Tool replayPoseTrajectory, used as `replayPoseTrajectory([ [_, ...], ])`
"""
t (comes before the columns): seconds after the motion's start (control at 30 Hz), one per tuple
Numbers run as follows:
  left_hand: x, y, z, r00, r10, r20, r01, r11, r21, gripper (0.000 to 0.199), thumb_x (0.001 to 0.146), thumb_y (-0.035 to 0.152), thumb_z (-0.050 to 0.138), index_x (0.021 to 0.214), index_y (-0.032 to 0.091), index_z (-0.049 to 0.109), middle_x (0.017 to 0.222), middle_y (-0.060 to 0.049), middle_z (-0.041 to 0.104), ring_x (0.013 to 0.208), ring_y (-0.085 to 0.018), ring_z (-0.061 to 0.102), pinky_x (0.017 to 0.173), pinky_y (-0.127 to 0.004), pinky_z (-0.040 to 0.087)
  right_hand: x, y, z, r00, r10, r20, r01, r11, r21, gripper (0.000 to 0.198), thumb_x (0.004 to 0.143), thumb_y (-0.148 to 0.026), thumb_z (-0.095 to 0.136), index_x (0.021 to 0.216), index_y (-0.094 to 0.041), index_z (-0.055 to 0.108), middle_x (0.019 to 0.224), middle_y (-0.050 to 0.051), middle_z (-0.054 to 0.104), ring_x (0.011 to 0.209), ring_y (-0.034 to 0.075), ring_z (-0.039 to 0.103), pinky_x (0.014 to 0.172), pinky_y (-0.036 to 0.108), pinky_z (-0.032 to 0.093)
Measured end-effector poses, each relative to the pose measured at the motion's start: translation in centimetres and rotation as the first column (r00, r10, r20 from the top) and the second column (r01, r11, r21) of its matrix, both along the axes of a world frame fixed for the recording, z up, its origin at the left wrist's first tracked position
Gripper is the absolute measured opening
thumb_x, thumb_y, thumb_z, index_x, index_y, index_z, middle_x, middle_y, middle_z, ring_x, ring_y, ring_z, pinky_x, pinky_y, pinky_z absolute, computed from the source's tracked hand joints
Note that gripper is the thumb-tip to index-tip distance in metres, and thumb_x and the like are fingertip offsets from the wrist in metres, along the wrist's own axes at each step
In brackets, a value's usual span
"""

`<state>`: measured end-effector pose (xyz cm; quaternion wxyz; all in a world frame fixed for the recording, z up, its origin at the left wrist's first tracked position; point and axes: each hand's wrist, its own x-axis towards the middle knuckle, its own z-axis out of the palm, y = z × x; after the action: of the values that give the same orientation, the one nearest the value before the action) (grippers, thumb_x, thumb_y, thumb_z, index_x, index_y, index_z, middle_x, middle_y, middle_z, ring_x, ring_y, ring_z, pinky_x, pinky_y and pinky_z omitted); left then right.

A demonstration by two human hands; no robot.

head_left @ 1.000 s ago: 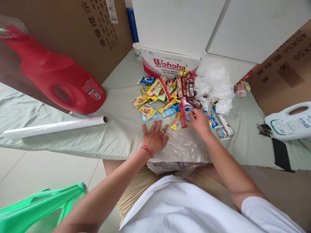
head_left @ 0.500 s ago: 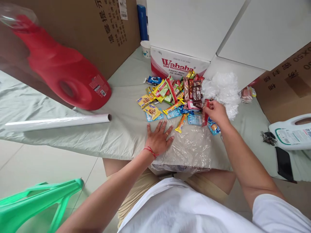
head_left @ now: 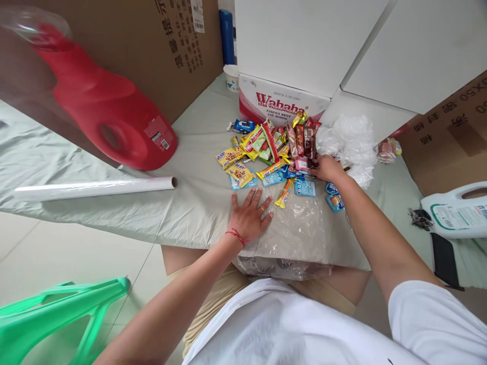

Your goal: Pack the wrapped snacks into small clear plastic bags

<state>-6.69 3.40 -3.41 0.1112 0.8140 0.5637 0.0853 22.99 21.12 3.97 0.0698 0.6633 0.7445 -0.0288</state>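
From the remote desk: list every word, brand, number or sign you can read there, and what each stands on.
"Wahaha ®": white and red carton.
"PURIFIED WATER FOR DRINKING": same carton, under the brand.
"温馨提示": left cardboard box, last character partly cut off.
"X50" and "50": right cardboard box; its other characters are blurred.
Too small or blurred: snack packets, red bottle's label, white bottle's label, carton's date code.

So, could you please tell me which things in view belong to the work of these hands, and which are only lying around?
Seem part of the work:
Snacks, with the right hand at their edge
Clear plastic, by the left hand

Seem only lying around:
Red bottle
Roll
White bottle
Cup
Green stool
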Motion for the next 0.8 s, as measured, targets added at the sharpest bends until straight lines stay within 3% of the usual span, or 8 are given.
replayPoseTrajectory([
  [0.13, -0.1, 0.0, 0.0, 1.0, -0.008, 0.02, 0.008, 1.0, -0.001, 0.061, 0.105, 0.057, 0.029, 0.16, 0.034, 0.042, 0.173, -0.009, 0.027, 0.159, -0.035, 0.026, 0.123, -0.077, 0.002, 1.9, -1.0, 1.3, 0.991, -0.11, -0.08, 0.092, 0.975, -0.201, 0.043, 0.079, -0.059, 0.078, 0.09, -0.018, 0.073, 0.082, 0.006, 0.072, 0.078, 0.024, 0.066, 0.068, 0.029, 0.046],
  [0.2, -0.1, 0.0, -0.1, 1.0, -0.009, 0.025, 0.009, 1.0, 0.002, 0.061, 0.105, 0.057, 0.03, 0.16, 0.034, 0.042, 0.173, -0.009, 0.028, 0.159, -0.035, 0.027, 0.124, -0.076, 0.001, 2.9, -1.6, 2.6, 0.963, -0.19, -0.19, 0.142, 0.96, -0.243, 0.048, 0.079, -0.067, 0.075, 0.078, -0.02, 0.07, 0.071, 0.003, 0.067, 0.071, 0.021, 0.062, 0.064, 0.028, 0.045],
  [0.3, -0.1, 0.0, -0.2, 1.0, -0.009, 0.02, 0.008, 1.0, 0.016, 0.06, 0.105, 0.057, 0.03, 0.159, 0.034, 0.042, 0.173, -0.01, 0.029, 0.159, -0.034, 0.027, 0.124, -0.076, 0.001, 3.3, -1.7, 4.7, 0.895, -0.274, -0.351, 0.234, 0.96, -0.154, 0.054, 0.082, -0.073, 0.068, 0.078, -0.019, 0.067, 0.069, 0.002, 0.064, 0.067, 0.019, 0.058, 0.061, 0.029, 0.045],
  [0.43, -0.1, 0.0, -0.2, 1.0, -0.01, 0.008, 0.01, 1.0, 0.027, 0.06, 0.106, 0.056, 0.029, 0.159, 0.033, 0.043, 0.172, -0.011, 0.029, 0.159, -0.033, 0.027, 0.123, -0.077, 0.002, 2.2, -0.8, 6.9, 0.905, -0.37, -0.208, 0.393, 0.916, 0.079, 0.052, 0.079, -0.068, 0.073, 0.083, -0.016, 0.069, 0.08, 0.01, 0.067, 0.077, 0.026, 0.064, 0.07, 0.036, 0.049],
  [0.57, -0.1, 0.0, -0.2, 1.0, -0.013, 0.011, 0.013, 1.0, 0.023, 0.06, 0.105, 0.057, 0.029, 0.159, 0.034, 0.042, 0.172, -0.01, 0.029, 0.159, -0.033, 0.027, 0.124, -0.076, 0.002, 1.3, -0.2, 7.8, 0.961, -0.202, -0.189, 0.265, 0.867, 0.421, 0.06, 0.08, -0.068, 0.073, 0.106, -0.014, 0.071, 0.115, 0.02, 0.067, 0.105, 0.033, 0.065, 0.087, 0.042, 0.051],
  [0.67, -0.1, 0.0, -0.3, 1.0, -0.004, 0.016, 0.004, 1.0, 0.019, 0.06, 0.105, 0.057, 0.03, 0.159, 0.035, 0.043, 0.173, -0.009, 0.029, 0.159, -0.034, 0.027, 0.124, -0.075, 0.002, 1.2, 1.0, 7.0, 0.951, -0.174, -0.257, 0.266, 0.884, 0.385, 0.061, 0.084, -0.069, 0.069, 0.106, -0.013, 0.071, 0.111, 0.02, 0.069, 0.105, 0.034, 0.066, 0.09, 0.044, 0.051],
  [0.73, -0.1, 0.0, -0.2, 1.0, -0.001, 0.016, 0.001, 1.0, 0.016, 0.06, 0.105, 0.057, 0.03, 0.159, 0.035, 0.043, 0.173, -0.009, 0.029, 0.159, -0.034, 0.027, 0.124, -0.075, 0.002, 1.2, 2.3, 5.7, 0.898, -0.286, -0.335, 0.388, 0.873, 0.295, 0.061, 0.09, -0.07, 0.059, 0.102, -0.011, 0.072, 0.102, 0.021, 0.071, 0.102, 0.036, 0.068, 0.09, 0.045, 0.052],
  [0.8, -0.1, 0.0, -0.2, 1.0, -0.002, 0.012, 0.002, 1.0, 0.013, 0.06, 0.105, 0.057, 0.03, 0.159, 0.035, 0.043, 0.172, -0.008, 0.03, 0.159, -0.034, 0.027, 0.125, -0.074, 0.002, 0.9, 3.7, 4.0, 0.834, -0.388, -0.392, 0.503, 0.827, 0.252, 0.063, 0.096, -0.067, 0.051, 0.104, -0.009, 0.072, 0.102, 0.024, 0.072, 0.104, 0.038, 0.068, 0.091, 0.046, 0.052],
])
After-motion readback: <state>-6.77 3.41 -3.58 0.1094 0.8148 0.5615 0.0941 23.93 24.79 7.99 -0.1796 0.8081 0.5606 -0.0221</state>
